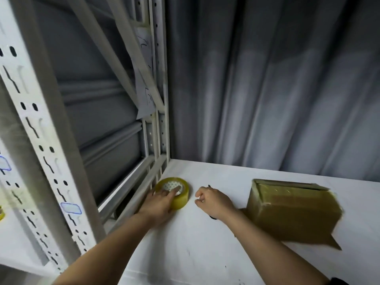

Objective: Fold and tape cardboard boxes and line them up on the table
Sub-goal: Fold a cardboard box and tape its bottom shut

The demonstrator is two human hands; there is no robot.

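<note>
Head view: the left hand (162, 200) grips a roll of clear packing tape (174, 192) lying flat on the white surface (205, 243). The right hand (211, 200) is loosely curled, and whether it holds anything cannot be told; a taped cardboard box (292, 210) sits just right of it.

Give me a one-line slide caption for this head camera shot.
Left hand grips the tape roll by the rack while the right hand rests curled beside a taped cardboard box.

The right hand (213, 202) hides most of a dark object beneath it.
</note>
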